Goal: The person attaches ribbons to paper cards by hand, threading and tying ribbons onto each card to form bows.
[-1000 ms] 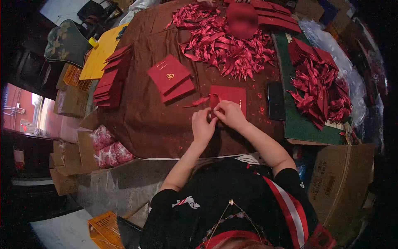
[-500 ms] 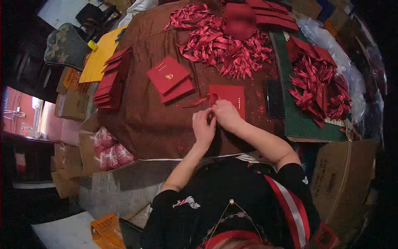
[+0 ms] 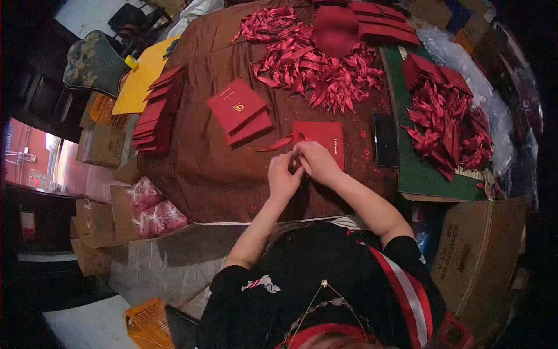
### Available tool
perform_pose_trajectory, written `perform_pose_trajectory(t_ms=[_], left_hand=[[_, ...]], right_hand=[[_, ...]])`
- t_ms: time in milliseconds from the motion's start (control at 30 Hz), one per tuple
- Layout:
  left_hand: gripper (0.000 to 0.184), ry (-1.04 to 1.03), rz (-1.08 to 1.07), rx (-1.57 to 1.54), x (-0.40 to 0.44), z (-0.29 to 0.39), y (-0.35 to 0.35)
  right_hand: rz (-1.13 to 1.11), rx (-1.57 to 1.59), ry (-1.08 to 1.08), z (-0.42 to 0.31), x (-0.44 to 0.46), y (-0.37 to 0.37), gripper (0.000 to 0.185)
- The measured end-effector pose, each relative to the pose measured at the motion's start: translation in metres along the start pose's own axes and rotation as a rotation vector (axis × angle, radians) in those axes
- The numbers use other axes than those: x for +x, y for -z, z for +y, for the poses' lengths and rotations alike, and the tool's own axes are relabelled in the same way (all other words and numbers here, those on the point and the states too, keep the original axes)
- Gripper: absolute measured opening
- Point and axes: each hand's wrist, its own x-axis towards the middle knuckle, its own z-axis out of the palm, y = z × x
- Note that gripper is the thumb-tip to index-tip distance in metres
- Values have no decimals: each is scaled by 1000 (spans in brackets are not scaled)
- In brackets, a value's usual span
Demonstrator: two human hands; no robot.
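A red card or flat pouch [image 3: 328, 134] with small gold lettering lies in front of me, its lower left part covered by my hands. At its left edge, my right hand [image 3: 318, 161] is closed in a pinch on a red ribbon [image 3: 280, 143], whose tail sticks out to the left over the cloth. My left hand [image 3: 285, 176] meets it from the left, thumb and fingers curled together at the same spot. The fingertips hide the part of the ribbon between them. Two more red cards [image 3: 235, 107] with a gold emblem lie overlapped to the upper left.
A brown cloth [image 3: 203, 186] covers the table. Heaped red ribbons [image 3: 325, 75] lie at the back. Red cards stack at the left [image 3: 157, 113] and back right [image 3: 386, 23]. A black phone [image 3: 385, 139] sits beside a green board [image 3: 415, 174] bearing more ribboned cards [image 3: 447, 116].
Both hands stay together at the card's left edge, with only small finger movements. The view has shifted slightly; the card and ribbon lie much as before.
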Motion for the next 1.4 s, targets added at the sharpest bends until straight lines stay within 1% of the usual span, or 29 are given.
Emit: perform_pose_trajectory(t_ms=[67,100,167,200,233,300,333,367,433,467,567,600,667,700,733,767,833,867,900,967,1000,1067,1100,1167,1200,1267,1300,1367,1400], left_hand=[[45,-137,19,-70,1,-11,2],[44,-149,-55,-115,2,-13,9],[41,-158,-79,-62,5,-24,16],[35,-71,-161,-103,12,-23,20],[35,-71,-161,-102,16,-19,22],[31,-73,-157,56,23,-10,23],[26,-82,-137,45,27,-11,21],[26,-88,-140,44,32,-12,18],[19,-137,-160,86,39,-12,15],[19,-139,-162,85,38,-12,14],[14,-231,-172,121,41,-1,24],[17,-244,-193,216,43,-1,26],[13,-232,-163,351,37,-1,33],[10,-168,-182,469,40,-12,38],[7,-174,-80,389,39,-25,50],[5,7,-27,403,37,-38,64],[10,-44,51,391,30,-59,85],[11,-46,74,395,25,-64,88],[16,-92,100,413,21,-60,88],[34,-78,81,435,13,-51,85],[53,-143,85,369,10,-48,80],[62,-270,15,276,4,-17,70],[66,-342,-39,257,0,-12,57],[76,-418,-184,139,-4,2,40],[79,-425,-232,178,-5,12,36],[73,-421,-236,257,-10,4,17],[72,-420,-228,317,-14,1,13],[57,-426,-136,273,-18,1,11],[51,-438,-111,271,-19,-1,10]], right_hand=[[36,-13,-31,3,0,-2,21],[36,-14,-18,0,-2,4,22],[152,-118,90,9,-5,-2,27],[144,-98,41,-1,-7,7,33],[144,-97,41,0,-7,6,33],[240,3,-63,8,-7,5,37],[207,31,-91,17,-5,4,43],[213,29,-94,23,-6,4,43],[171,131,-116,25,-5,7,46],[173,129,-118,26,-6,8,46],[163,102,-116,27,-7,14,56],[184,164,-145,19,-7,17,60],[220,193,-168,11,-7,16,59],[260,227,-186,10,-7,17,57],[197,184,-219,11,-9,22,56],[202,188,-221,15,-10,21,56],[228,191,-189,22,-10,16,53],[210,145,-187,23,-10,15,48],[209,148,-187,24,-11,14,48],[185,272,-256,26,-8,13,46],[185,349,-298,27,-6,14,40],[81,467,-445,38,5,26,37],[185,482,-393,37,16,32,31],[314,59,-141,46,45,50,24],[339,-74,-106,46,56,58,22],[306,-301,-80,71,80,55,24],[259,-364,-116,79,88,53,24],[172,-563,-105,103,98,41,24],[74,-648,-124,104,101,40,26]])
